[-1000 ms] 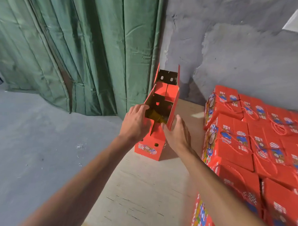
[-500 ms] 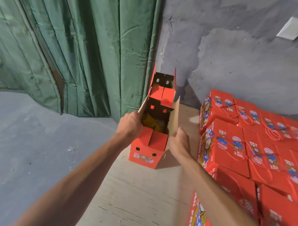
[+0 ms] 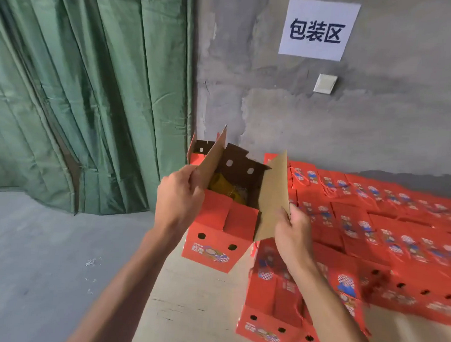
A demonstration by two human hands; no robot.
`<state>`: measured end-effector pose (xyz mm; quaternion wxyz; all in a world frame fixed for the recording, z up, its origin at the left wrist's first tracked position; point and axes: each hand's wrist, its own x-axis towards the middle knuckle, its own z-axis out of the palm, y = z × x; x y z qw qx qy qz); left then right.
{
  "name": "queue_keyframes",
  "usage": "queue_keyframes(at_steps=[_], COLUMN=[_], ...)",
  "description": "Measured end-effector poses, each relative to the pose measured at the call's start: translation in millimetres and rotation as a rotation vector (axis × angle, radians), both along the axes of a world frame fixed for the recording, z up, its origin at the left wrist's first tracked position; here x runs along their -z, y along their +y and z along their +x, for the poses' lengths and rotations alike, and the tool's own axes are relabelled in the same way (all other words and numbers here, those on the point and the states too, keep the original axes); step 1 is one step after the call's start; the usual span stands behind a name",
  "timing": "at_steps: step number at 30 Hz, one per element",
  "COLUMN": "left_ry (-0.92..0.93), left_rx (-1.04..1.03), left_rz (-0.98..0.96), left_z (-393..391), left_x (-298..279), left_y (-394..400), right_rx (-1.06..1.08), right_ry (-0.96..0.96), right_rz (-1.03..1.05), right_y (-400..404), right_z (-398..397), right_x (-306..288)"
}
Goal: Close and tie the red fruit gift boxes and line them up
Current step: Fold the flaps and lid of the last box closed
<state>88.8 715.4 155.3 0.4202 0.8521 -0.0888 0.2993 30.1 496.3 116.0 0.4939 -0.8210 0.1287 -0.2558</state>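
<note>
Nearest the camera, a closed red printed cardboard gift box [image 3: 264,325] with dark round vent holes stands on the pale wooden board [image 3: 195,306], at the near end of the stacked boxes.

Beyond it, both bare forearms reach forward to the open red cardboard fruit gift box [image 3: 216,237], which stands upright on the board just left of the stack. The left hand [image 3: 179,197] has its fingers curled round the lower edge of the left brown inner flap [image 3: 212,160], thumb on the raw side, holding it raised and tilted outward. The right hand [image 3: 292,233] pinches the lower corner of the right brown inner flap [image 3: 273,193], also held up and splayed away from the opening. Both flaps show plain unprinted kraft board. Inside the open box lies yellow fruit [image 3: 223,189], partly shaded; what kind I cannot tell. The box's back panel is dark inside with white oval holes, and its front carries two black holes above a cartoon print.

To the right, many closed red gift boxes [image 3: 371,229] with red cord handles lie packed side by side, reaching back to the wall.

Behind stands a rough grey cement wall [image 3: 299,117] bearing a white paper sign [image 3: 318,30] with dark characters and a white switch plate [image 3: 325,83]. A quilted green curtain [image 3: 88,87] hangs at left over the grey concrete floor [image 3: 47,253].
</note>
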Motion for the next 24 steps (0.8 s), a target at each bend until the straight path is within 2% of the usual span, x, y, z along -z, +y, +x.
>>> queue_keyframes(at_steps=[7, 14, 18, 24], left_ry=[-0.137, -0.212, -0.181, 0.006], left_rx=[0.151, 0.291, 0.403, 0.543], left_rz=[0.010, 0.036, 0.037, -0.009], left_z=[-126, -240, -291, -331], left_x=[-53, -52, -31, 9], left_y=[-120, -278, -362, -474], right_rx=[0.076, 0.214, 0.292, 0.437], right_ry=[-0.108, -0.118, -0.068, 0.033], right_rz=[-0.048, -0.083, -0.082, -0.038], right_y=[-116, -251, -320, -396], right_z=[-156, -312, -386, -455], right_x=[-55, -68, -57, -25])
